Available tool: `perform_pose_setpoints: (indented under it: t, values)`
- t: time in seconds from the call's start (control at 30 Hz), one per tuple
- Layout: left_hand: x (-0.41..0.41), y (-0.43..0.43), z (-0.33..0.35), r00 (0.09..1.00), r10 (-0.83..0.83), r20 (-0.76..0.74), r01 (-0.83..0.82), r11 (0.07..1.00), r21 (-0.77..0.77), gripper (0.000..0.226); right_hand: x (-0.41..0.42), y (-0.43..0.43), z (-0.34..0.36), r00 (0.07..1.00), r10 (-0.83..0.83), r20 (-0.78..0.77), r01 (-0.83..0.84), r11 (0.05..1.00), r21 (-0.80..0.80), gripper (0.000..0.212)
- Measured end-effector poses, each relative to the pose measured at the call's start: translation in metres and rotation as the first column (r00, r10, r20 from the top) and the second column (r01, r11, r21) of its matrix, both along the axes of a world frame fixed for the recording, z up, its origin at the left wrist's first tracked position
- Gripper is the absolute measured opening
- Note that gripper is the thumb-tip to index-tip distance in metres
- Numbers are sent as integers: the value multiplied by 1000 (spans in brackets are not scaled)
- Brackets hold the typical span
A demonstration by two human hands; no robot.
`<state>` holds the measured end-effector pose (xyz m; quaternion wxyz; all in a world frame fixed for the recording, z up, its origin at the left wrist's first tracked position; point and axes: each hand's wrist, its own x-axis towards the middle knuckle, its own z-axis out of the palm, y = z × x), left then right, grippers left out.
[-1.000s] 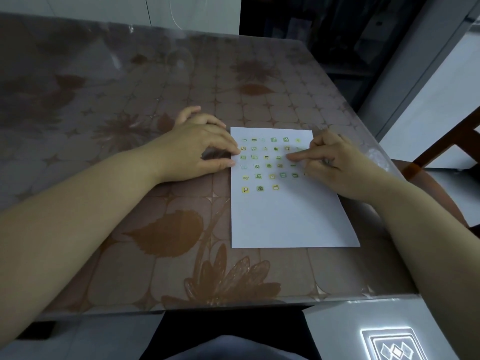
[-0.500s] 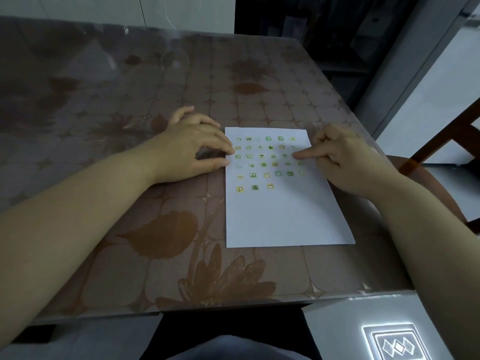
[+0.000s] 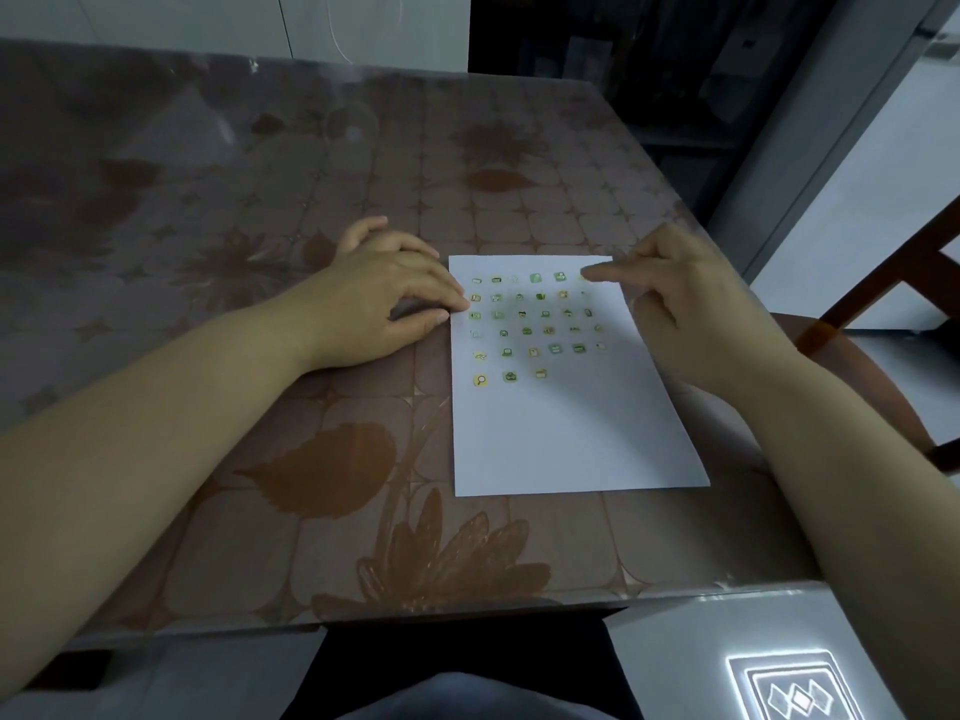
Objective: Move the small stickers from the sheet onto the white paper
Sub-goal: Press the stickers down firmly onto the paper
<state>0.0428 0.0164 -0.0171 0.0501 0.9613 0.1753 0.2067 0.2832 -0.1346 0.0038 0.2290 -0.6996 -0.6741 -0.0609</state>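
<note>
White paper (image 3: 566, 433) flat on the brown flower-patterned worktop (image 3: 260, 459), long edges running away from the body, near half bare. Small stickers (image 3: 527, 331) set in rough rows across the far half, green and yellow, the nearest row short: a yellow magnifier sticker (image 3: 480, 380) at its left end. Left hand (image 3: 384, 298) palm down on the worktop just beside the sheet's left edge, fingers (image 3: 447, 304) curled loosely together, tips touching that edge beside the second and third rows; cannot tell whether anything is pinched beneath them. Right hand (image 3: 691, 309) at the sheet's far right corner, index finger stretched out leftward, tip over the end of the top row, other fingers folded in; unclear whether a sticker clings to the tip, blurred there. Sticker sheet itself not made out. Wooden chair (image 3: 883, 324) past the right wrist, beyond the worktop edge.
</note>
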Motion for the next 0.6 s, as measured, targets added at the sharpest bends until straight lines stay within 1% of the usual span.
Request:
perform_pose_setpoints:
  t: [0.07, 0.1, 0.17, 0.23, 0.3, 0.4, 0.47, 0.6]
  values:
    - [0, 0, 1, 1000, -1, -6, 1, 1000, 2, 43, -12, 1, 5, 994, 98, -41, -103, 984, -145, 43]
    - [0, -1, 1, 1000, 1, -14, -1, 1000, 3, 41, -19, 1, 8, 988, 151, -44, -157, 960, -230, 44]
    - [1, -1, 2, 1000, -1, -15, 1, 1000, 2, 39, -31, 5, 11, 973, 228, 26, -201, 903, -379, 43]
    - [1, -1, 2, 1000, -8, -2, 8, 1000, -2, 46, -40, 10, 12, 950, 289, 115, -213, 875, -436, 44]
    - [1, -1, 1, 1000, -10, -5, 10, 1000, 8, 49, -46, 13, 12, 937, 311, 160, -222, 882, -415, 44]
    - [1, -1, 2, 1000, -15, -10, 16, 1000, 16, 51, -51, 18, 7, 908, 347, 235, -260, 906, -333, 59]
    - [1, -1, 2, 1000, -14, -15, 14, 1000, 18, 52, -52, 20, 3, 904, 350, 244, -270, 912, -308, 65]
    - [1, -2, 3, 1000, 1, -23, -1, 1000, 11, 38, -55, 23, 1, 905, 345, 251, -287, 927, -240, 62]
